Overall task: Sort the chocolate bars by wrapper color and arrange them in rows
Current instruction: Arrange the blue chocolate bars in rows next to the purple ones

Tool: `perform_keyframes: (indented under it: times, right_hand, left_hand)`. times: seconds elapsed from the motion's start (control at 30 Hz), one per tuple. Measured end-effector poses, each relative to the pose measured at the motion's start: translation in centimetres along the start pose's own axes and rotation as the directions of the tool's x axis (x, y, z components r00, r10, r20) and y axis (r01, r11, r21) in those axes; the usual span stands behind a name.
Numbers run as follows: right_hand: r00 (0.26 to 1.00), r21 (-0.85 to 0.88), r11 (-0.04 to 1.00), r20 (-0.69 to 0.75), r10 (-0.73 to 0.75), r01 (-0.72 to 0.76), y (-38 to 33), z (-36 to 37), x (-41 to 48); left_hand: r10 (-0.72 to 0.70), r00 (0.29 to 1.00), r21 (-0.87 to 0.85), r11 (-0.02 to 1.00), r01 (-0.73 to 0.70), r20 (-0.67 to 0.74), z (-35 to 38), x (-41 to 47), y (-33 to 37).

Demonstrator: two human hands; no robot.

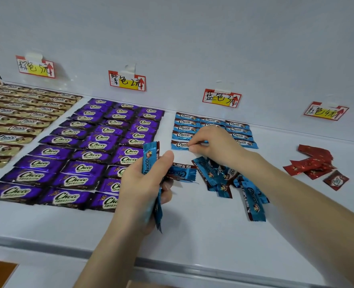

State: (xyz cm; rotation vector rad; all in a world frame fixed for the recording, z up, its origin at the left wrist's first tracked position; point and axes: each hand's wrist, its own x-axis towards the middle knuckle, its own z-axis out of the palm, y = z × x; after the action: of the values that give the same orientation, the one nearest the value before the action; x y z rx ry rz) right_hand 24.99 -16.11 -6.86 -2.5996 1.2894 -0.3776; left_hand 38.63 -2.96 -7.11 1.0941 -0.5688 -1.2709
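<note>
My left hand (145,183) grips a bunch of blue-wrapped chocolate bars (150,163) above the shelf. My right hand (211,145) reaches to the blue rows (237,129) and pinches the edge of a blue bar (179,144) lying at the front of the left blue column. A loose heap of blue bars (230,179) lies below my right wrist. Purple bars (84,154) fill three columns at the centre left. Gold bars (16,119) lie in rows at the far left. A small pile of red bars (315,163) sits at the right.
Four paper price labels hang on the white back wall: one above the gold bars (35,67), one above the purple (127,81), one above the blue (221,98), one above the red (325,111). The white shelf (68,229) ends in a metal front edge (192,265).
</note>
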Motion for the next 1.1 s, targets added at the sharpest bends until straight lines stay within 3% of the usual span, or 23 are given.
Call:
perform_keyframes:
  times: [0.5, 0.6, 0.7, 0.77, 0.9, 0.97, 1.03, 1.1]
  right_hand:
    - [0.999, -0.008, 0.999, -0.016, 0.046, -0.046, -0.2, 0.0, 0.2]
    - [0.989, 0.242, 0.967, -0.104, 0.108, -0.080, -1.8, -1.4, -1.0]
    - [0.999, 0.504, 0.863, -0.001, 0.050, -0.043, -4.8, -3.6, -3.7]
    - [0.996, 0.577, 0.816, 0.084, -0.018, -0.033, -6.1, -4.2, -5.4]
    - [1.000, 0.639, 0.769, -0.005, 0.010, -0.005, -5.6, -4.3, -6.7]
    - [0.994, 0.599, 0.798, -0.106, 0.005, 0.060, -4.7, -4.1, -7.1]
    - [0.963, 0.377, 0.909, -0.259, -0.078, 0.175, -4.0, -4.0, -7.3]
    - [0.925, 0.188, 0.946, -0.328, -0.194, 0.265, -3.5, -3.6, -7.6]
  left_hand:
    - [-0.014, 0.999, -0.009, 1.000, 0.014, -0.029, 0.1, 0.0, 0.1]
    - [-0.002, 0.999, -0.025, 1.000, 0.000, -0.052, 0.2, -0.2, 0.3]
    - [0.035, 0.998, -0.058, 0.998, -0.038, -0.043, 0.6, -0.3, 0.7]
    - [0.054, 0.998, -0.054, 0.997, -0.055, -0.026, 0.8, -0.4, 0.8]
    - [0.058, 0.998, 0.001, 0.998, -0.058, 0.019, 1.3, -0.5, 0.8]
    - [0.043, 0.999, 0.007, 0.999, -0.043, 0.026, 1.5, -0.7, 0.8]
    - [0.020, 0.999, 0.004, 1.000, -0.021, 0.034, 1.6, -0.9, 1.0]
    - [0.002, 0.999, -0.003, 1.000, -0.002, 0.035, 1.6, -1.0, 1.0]
